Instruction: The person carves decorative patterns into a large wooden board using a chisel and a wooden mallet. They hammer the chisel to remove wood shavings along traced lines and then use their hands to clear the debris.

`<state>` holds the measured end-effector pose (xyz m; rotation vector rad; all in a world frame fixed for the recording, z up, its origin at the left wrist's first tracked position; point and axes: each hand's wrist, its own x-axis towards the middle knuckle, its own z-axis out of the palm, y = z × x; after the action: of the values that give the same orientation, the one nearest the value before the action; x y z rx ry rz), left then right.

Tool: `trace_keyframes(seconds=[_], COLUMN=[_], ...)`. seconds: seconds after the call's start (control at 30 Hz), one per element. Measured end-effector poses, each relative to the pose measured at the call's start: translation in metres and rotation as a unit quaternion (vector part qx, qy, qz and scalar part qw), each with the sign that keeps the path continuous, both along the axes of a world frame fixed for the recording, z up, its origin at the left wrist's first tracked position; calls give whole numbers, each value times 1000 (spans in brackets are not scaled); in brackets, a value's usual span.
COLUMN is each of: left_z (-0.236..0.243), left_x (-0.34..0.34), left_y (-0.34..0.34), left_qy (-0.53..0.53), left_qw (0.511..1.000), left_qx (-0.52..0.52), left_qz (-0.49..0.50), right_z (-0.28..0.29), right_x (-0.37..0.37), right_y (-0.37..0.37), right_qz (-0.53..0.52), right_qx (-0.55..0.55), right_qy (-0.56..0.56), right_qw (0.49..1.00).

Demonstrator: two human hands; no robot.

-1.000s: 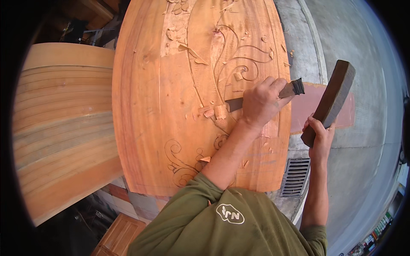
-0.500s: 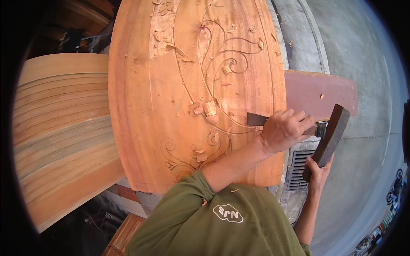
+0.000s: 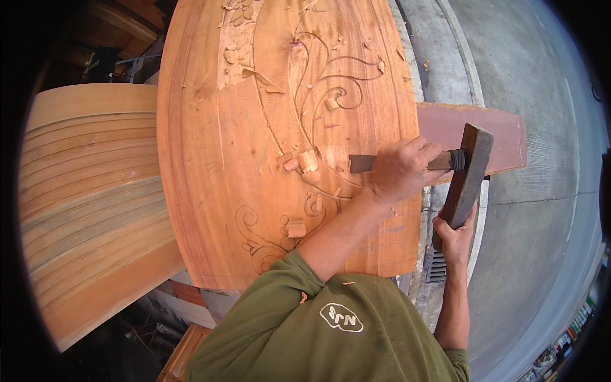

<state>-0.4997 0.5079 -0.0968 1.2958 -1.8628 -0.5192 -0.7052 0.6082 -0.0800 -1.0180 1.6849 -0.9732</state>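
My left hand (image 3: 402,167) is wrapped around the handle of a wood chisel (image 3: 361,163), whose flat dark blade points left over the carved panel (image 3: 197,191). Black binding circles the handle's right end. In my right hand (image 3: 456,238) is a long, dark wooden block (image 3: 472,162), gripped by its lower end and tilted. Its upper part is at the chisel's bound end, seemingly touching it. Scrolls and leafy vines are cut or drawn on the orange-brown panel. Beside the blade lie curled wood chips (image 3: 309,160); my left hand hides part of the chisel.
Stacked wooden boards (image 3: 95,184) stand to the left of the panel. A reddish-brown board (image 3: 503,137) juts out under its right side. Farther right is a concrete floor (image 3: 534,254) with a drain grate (image 3: 436,267). Loose shavings (image 3: 264,81) are scattered over the panel.
Both hands have shifted up and to the left, the chisel with the left one. The block has come up against the chisel's handle end. The view has also shifted slightly.
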Motion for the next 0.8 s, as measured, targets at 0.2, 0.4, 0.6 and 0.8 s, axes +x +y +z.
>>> trace_keyframes(seconds=[0.2, 0.4, 0.6, 0.8], left_z=[-10, -6, -10, 0], left_x=[0, 6, 8, 16], left_y=[-2, 0, -1, -1], left_qy=[-6, -16, -18, -1], left_qw=[1000, 999, 998, 999], left_qx=[-22, -23, -40, -30], left_qz=[12, 19, 35, 41], right_z=[13, -2, 11, -2], right_x=[-30, 0, -33, 4], right_y=[-34, -8, -39, -23], right_qz=[-125, 48, -158, 60], right_qx=[-22, 53, -59, 29], right_qy=[-97, 23, -108, 0], right_qw=[987, 997, 980, 998])
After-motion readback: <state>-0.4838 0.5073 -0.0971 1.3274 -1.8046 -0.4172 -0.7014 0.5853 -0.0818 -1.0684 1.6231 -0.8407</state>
